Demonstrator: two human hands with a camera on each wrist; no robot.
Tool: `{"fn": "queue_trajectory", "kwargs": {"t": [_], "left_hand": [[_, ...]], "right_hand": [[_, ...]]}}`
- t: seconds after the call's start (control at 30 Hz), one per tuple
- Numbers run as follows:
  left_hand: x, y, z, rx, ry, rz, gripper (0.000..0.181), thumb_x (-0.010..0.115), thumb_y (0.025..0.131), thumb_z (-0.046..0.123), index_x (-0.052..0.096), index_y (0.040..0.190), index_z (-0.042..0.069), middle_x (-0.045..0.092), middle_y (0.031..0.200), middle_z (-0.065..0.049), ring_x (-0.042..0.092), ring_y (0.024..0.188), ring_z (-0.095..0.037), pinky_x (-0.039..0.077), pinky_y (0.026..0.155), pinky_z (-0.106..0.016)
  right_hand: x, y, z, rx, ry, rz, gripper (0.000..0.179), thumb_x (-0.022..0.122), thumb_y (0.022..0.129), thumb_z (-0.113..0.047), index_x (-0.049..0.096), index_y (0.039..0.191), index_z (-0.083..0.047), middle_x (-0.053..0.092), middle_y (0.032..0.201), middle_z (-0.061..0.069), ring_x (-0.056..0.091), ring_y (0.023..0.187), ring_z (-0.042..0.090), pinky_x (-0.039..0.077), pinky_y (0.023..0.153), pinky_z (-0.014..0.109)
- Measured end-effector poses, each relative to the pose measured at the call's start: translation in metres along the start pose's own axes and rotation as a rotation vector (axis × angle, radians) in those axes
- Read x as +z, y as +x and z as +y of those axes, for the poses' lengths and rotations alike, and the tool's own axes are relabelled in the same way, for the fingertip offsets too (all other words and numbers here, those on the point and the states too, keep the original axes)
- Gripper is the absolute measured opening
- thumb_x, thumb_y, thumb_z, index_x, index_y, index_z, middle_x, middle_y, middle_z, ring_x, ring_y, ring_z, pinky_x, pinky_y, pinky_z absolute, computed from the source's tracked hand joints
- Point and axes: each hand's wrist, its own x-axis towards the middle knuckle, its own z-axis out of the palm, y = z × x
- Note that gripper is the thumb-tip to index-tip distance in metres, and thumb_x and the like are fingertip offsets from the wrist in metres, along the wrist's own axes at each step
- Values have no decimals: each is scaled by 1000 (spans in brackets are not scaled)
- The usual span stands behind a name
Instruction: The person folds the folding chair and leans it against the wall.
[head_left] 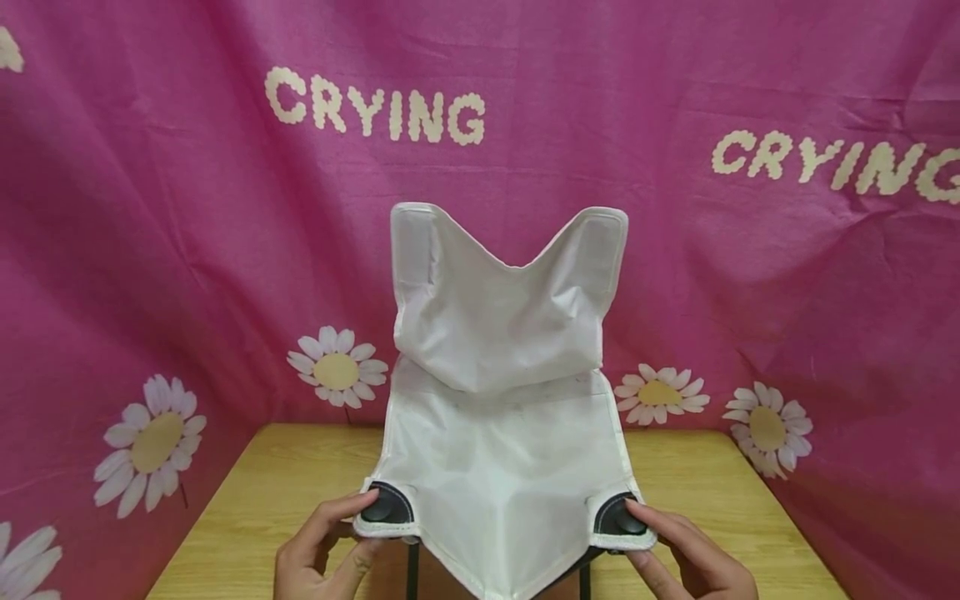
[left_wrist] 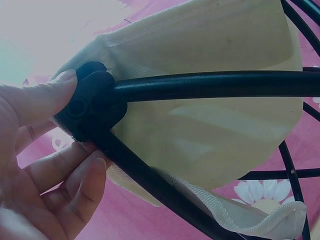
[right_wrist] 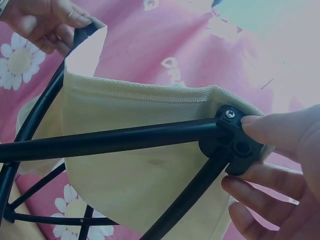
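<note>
A small folding chair with white fabric [head_left: 510, 450] stands in the middle of the head view, its notched upper panel at the far side. My left hand [head_left: 322, 542] pinches the near left corner, where a black patch [head_left: 388, 505] is sewn on. The near right corner, with a matching black patch [head_left: 619, 517], is pinched by my right hand [head_left: 693, 554]. Under each corner the wrist views show a black plastic joint [left_wrist: 92, 102] between thumb and fingers. Black tubes [right_wrist: 115, 140] run from these joints beneath the fabric. Most of the frame is hidden in the head view.
The chair stands on a wooden table [head_left: 292, 467]. A pink curtain [head_left: 570, 100] with pale lettering and white daisies hangs behind the table and along both sides.
</note>
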Motion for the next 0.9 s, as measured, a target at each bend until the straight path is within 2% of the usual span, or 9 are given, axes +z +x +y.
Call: {"fn": "queue_trajectory", "kwargs": {"t": [0.23,0.47,0.9], "left_hand": [[1,2,1,7,-17,-23,43,70,67,-12,61,108,0,64,98,-6,62,72,-10,49,66,-20],[3,3,2,11,-48,-39,42,68,69,-13,60,109,-2,66,96,-4,62,79,-9,49,66,-21],[3,5,4,-25,-44,-58,42,67,71,-11,58,111,-1,66,97,-2,61,83,-8,49,66,-22]], "right_hand": [[0,1,-3,36,-20,-6,39,66,76,6,60,114,-1,62,103,11,61,89,16,47,81,20],[2,3,-8,109,16,8,39,64,78,5,59,116,-2,62,105,9,60,91,17,47,82,21],[3,5,-11,113,-19,14,38,66,77,3,61,114,-5,62,103,5,60,89,15,48,80,21]]}}
